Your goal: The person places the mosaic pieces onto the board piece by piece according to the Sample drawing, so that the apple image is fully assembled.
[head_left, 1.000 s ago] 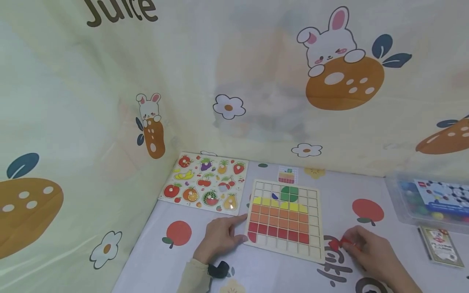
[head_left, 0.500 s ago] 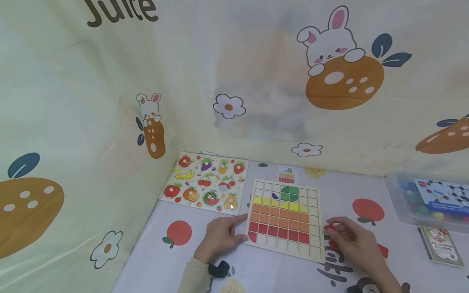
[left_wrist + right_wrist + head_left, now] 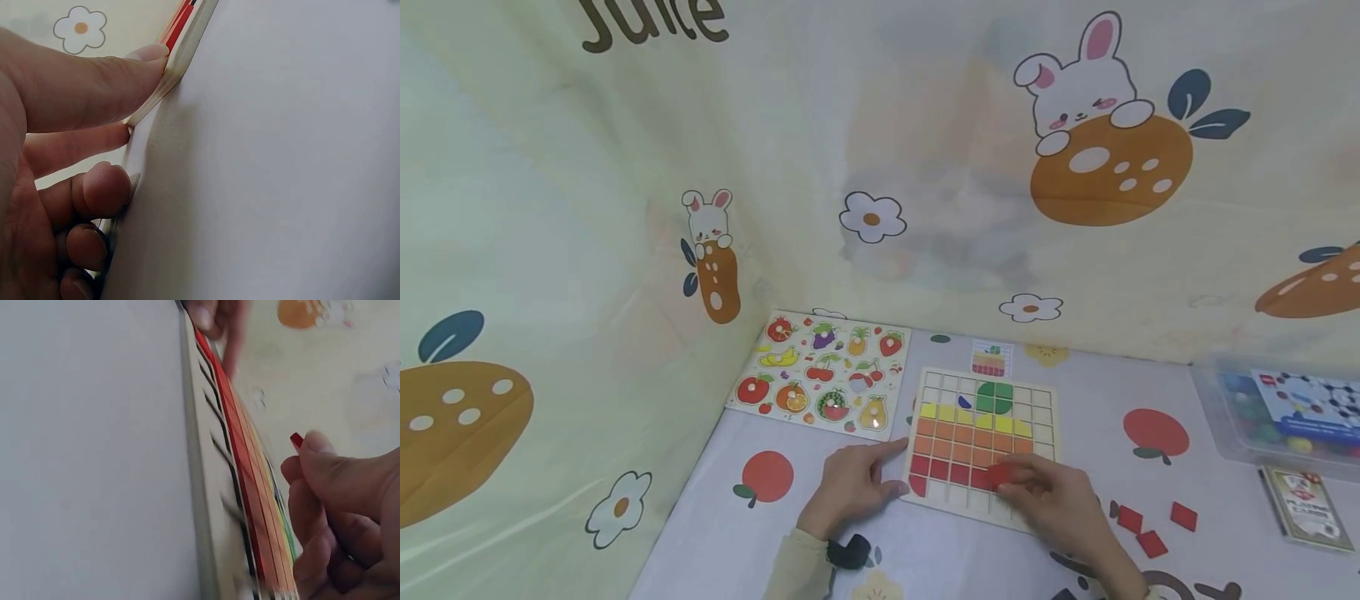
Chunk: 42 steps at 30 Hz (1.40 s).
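Note:
A square wooden grid board (image 3: 957, 495) lies on the table with rows of red, orange and yellow square tiles, plus green leaf-shaped pieces and a small blue piece near the top. My left hand (image 3: 853, 483) rests at its left edge, thumb and straight index finger touching the side, the other fingers bent. In the left wrist view the thumb (image 3: 100, 87) presses at the board's corner. My right hand (image 3: 1063, 500) pinches a red square tile (image 3: 997, 475) between thumb and fingers, over the right end of the red row. Right wrist view: the tile (image 3: 297, 440) stands above the board surface.
Several loose red tiles, one a red square (image 3: 1184, 516), lie right of my right hand. Behind the board is a small picture card (image 3: 992, 358); a fruit puzzle board (image 3: 892, 398) sits back left. At right are a clear plastic box (image 3: 1225, 450) and a small packet (image 3: 1307, 508).
My right hand has moved left from the loose red tiles onto the board, carrying one red tile. The loose tiles it covered now show. My left hand stays at the board's edge.

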Tool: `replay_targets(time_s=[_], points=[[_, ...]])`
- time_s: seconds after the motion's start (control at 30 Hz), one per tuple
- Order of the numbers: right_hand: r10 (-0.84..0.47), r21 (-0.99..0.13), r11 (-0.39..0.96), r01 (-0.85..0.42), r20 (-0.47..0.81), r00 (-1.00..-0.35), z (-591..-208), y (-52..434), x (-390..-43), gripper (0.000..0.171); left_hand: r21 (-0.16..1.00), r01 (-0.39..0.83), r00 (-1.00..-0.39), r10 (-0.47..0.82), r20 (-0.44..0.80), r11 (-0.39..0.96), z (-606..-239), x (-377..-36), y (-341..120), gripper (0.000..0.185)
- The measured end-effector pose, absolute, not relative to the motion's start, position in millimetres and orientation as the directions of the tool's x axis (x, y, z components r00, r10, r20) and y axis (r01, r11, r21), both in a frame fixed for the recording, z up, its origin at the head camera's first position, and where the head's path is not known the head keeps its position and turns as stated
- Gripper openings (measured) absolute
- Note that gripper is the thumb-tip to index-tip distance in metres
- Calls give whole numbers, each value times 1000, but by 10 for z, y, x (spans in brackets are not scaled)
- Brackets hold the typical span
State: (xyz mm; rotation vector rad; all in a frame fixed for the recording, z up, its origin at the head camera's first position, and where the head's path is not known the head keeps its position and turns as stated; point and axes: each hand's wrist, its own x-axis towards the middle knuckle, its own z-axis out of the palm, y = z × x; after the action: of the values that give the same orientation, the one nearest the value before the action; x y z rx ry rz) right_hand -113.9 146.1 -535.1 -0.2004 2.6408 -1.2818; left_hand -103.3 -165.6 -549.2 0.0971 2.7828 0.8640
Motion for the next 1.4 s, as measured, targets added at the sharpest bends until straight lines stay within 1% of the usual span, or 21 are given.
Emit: replay_targets(time_s=[0.17, 0.27, 0.4, 0.57, 0.67, 0.9, 1.03, 1.13, 1.3, 1.4], points=[[-292, -790, 593, -157, -29, -956, -5352, 1134, -1094, 32, 572, -8, -972, 129, -199, 820, -5481, -1031, -1666, 62], [-312, -734, 642, -223, 16, -950, -5350, 945, -1068, 32, 576, -1, -972, 134, -192, 817, -5489, -1037, -1671, 62], [-311, -645, 723, -249, 18, -950, -5375, 780, -1040, 32, 566, 1, -972, 135, -194, 824, -5504, -1044, -1665, 63], [-302, -598, 765, -238, -6, -953, -5417, 705, -1031, 34, 564, -1, -971, 134, -198, 826, -5523, -1042, -1654, 63], [-298, -594, 770, -234, -11, -954, -5428, 703, -1030, 35, 569, -3, -971, 133, -197, 822, -5516, -1040, -1654, 63], [-303, -587, 773, -240, -10, -953, -5418, 707, -1024, 22, 563, -6, -973, 126, -194, 826, -5529, -1037, -1659, 63], [-293, -563, 795, -225, -31, -956, -5389, 699, -1014, 20, 564, -6, -973, 125, -193, 826, -5535, -1041, -1655, 63], [-288, -576, 792, -205, -55, -956, -5351, 724, -1005, 21, 566, -2, -972, 130, -194, 824, -5529, -1040, -1652, 64], [-249, -627, 767, -137, -94, -964, -5254, 986, -1029, 20, 568, -6, -972, 129, -197, 823, -5517, -1038, -1655, 64], [-201, -622, 779, -78, -130, -971, -5210, 1320, -1071, 32, 568, -10, -971, 127, -201, 823, -5514, -1033, -1666, 64]])
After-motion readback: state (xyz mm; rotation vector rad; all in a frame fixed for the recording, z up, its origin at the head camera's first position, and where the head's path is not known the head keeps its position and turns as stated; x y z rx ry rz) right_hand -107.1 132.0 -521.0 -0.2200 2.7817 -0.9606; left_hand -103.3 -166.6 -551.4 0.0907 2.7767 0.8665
